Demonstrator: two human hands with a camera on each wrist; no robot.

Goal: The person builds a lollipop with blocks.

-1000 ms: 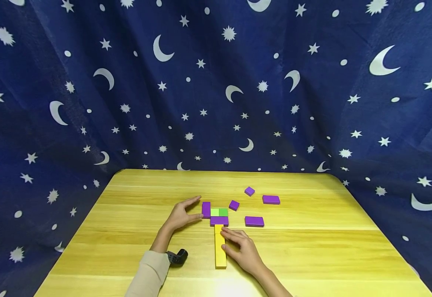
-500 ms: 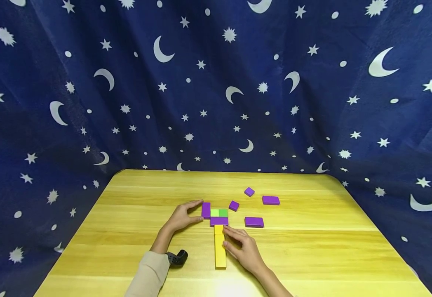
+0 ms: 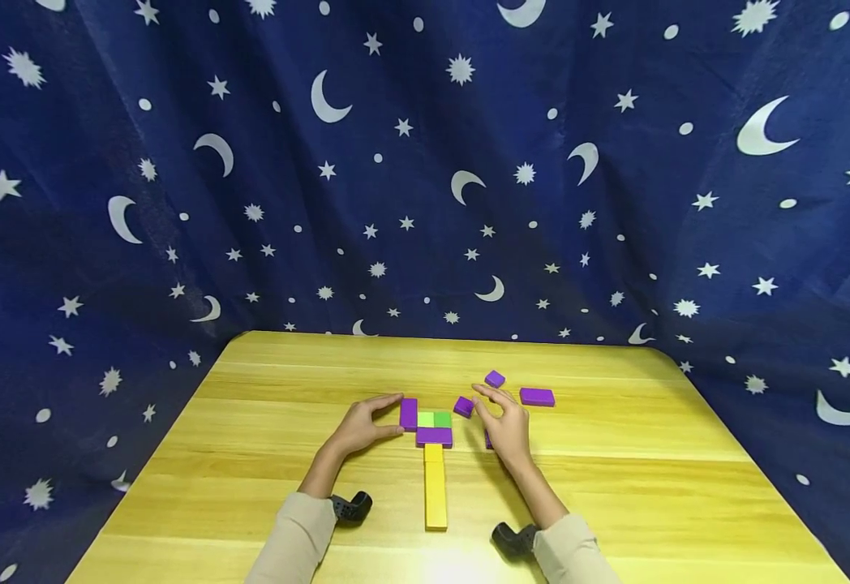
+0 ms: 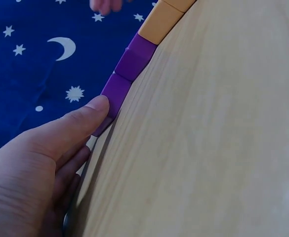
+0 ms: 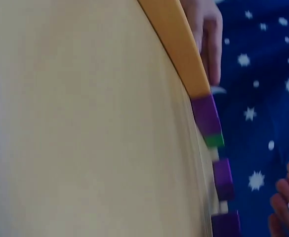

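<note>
My left hand (image 3: 357,426) pinches a purple rectangular block (image 3: 409,414), forefinger at its far end and thumb at its near end. In the left wrist view the thumb presses against that block's side. Beside it lie a lime block (image 3: 426,419) and a green block (image 3: 443,419), with a purple block (image 3: 434,437) set crosswise below them. A column of yellow blocks (image 3: 435,491) runs from there toward me. My right hand (image 3: 507,426) hovers, thumb and forefinger spread, just right of a small purple block (image 3: 463,406); nothing is in its grasp.
Another small purple block (image 3: 495,379) lies farther back, with a purple rectangular block (image 3: 537,397) to its right. A further purple block (image 3: 488,440) is mostly covered by the right hand. A star-patterned curtain (image 3: 425,203) hangs behind the wooden table (image 3: 651,487).
My right hand has left the yellow blocks and moved up and right toward the small purple block. My left hand stays at its purple block.
</note>
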